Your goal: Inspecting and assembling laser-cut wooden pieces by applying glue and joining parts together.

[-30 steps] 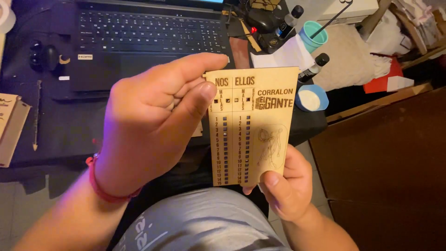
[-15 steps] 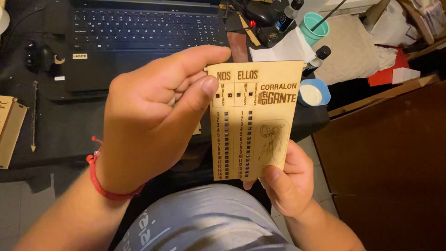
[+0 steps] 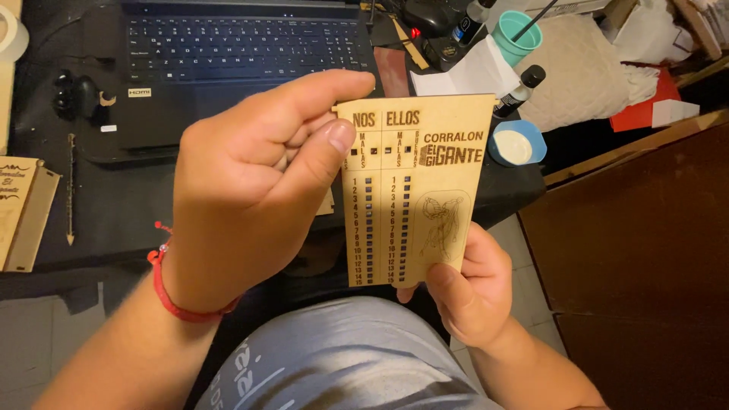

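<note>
We are looking down past our grey shirt [image 3: 342, 364] at our two hands, both lifted in front of us over the desk edge. Our right hand [image 3: 467, 292] is gripping the bottom right corner of a thin wooden board [image 3: 414, 190], with the thumb pressing on its engraved face and the other fingers lying behind it. Our left hand [image 3: 254, 186], wearing a red string bracelet [image 3: 175, 292] at the wrist, is pinching the board's upper left edge: the thumb is lying flat across the top left of the face and the index finger is curling over the top edge. So the board is standing upright between the two grips, held at opposite corners, its face turned toward us. It is showing laser-cut lettering across the top, two columns of small square holes beside numbers, and an engraved figure low on the right.

Beyond the board, we are seeing a black desk [image 3: 114, 220] carrying an open black laptop [image 3: 243, 53] just behind our left hand. To the left, flat wooden pieces [image 3: 23, 212] are lying near the desk edge, beside a slender wooden stick [image 3: 70, 190]. To the right of the board, a small blue bowl [image 3: 517, 142] of white stuff is sitting close by, with a dark-capped bottle [image 3: 520, 87] above it and a teal cup [image 3: 516, 36] farther back. A brown wooden panel [image 3: 638, 250] is filling the right side.
</note>
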